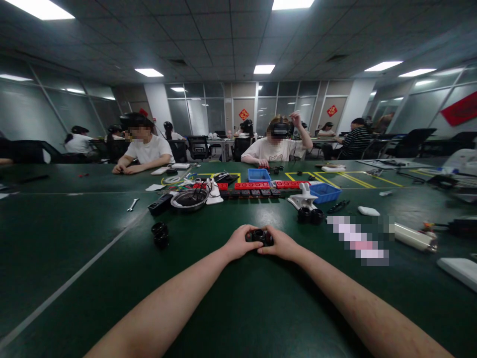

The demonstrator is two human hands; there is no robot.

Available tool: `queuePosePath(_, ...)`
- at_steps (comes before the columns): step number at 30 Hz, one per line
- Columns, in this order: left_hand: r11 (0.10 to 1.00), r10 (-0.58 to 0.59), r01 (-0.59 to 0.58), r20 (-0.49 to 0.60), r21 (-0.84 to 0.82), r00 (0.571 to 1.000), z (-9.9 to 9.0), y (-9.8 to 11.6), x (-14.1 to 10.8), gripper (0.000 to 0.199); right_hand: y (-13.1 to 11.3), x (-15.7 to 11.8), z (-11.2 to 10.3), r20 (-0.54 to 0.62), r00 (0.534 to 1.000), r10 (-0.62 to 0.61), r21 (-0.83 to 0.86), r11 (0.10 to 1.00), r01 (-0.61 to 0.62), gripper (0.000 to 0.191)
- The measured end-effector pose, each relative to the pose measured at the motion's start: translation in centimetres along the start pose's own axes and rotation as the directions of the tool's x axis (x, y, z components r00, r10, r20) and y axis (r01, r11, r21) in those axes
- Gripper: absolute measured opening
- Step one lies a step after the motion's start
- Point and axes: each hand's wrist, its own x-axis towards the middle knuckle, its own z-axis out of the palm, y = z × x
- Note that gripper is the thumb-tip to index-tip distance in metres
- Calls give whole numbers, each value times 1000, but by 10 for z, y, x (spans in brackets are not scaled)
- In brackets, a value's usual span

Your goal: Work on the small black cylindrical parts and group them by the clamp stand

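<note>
Both of my hands are wrapped round a small black ring-shaped part (258, 235) at the middle of the green table (231, 308). My left hand (240, 243) holds its left side, and my right hand (278, 242) holds its right side. The fingers of the two hands nearly meet around it, and they hide much of its outer surface. Two similar black parts (160, 234) stand close together to the left. Another pair of black round parts (310, 215) sits to the right, in front of a white stand (303, 196).
Beyond my hands lie a round metal dish (189, 199), a white device (213, 191), red strips (251, 185) and blue trays (324, 192). A wrench (132, 204) lies left, a cream cylinder (413, 236) right. Two people sit across the table.
</note>
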Motion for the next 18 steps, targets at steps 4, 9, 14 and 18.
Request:
queuePosePath(4,1000,21,-20,50,-23,999,-3,-1,1,38,2,1,-6,65,991,-115,146,984,105,46)
queuePosePath(9,999,17,-14,57,-42,998,-3,-3,2,40,6,3,-7,162,982,-98,274,960,50,29)
queuePosePath(14,999,8,-6,54,-32,999,-3,-3,2,39,6,3,-6,155,984,-86,281,959,40,28)
queuePosePath(18,1000,18,-16,53,-22,998,-2,-5,2,40,6,4,-6,158,982,-104,266,962,59,29)
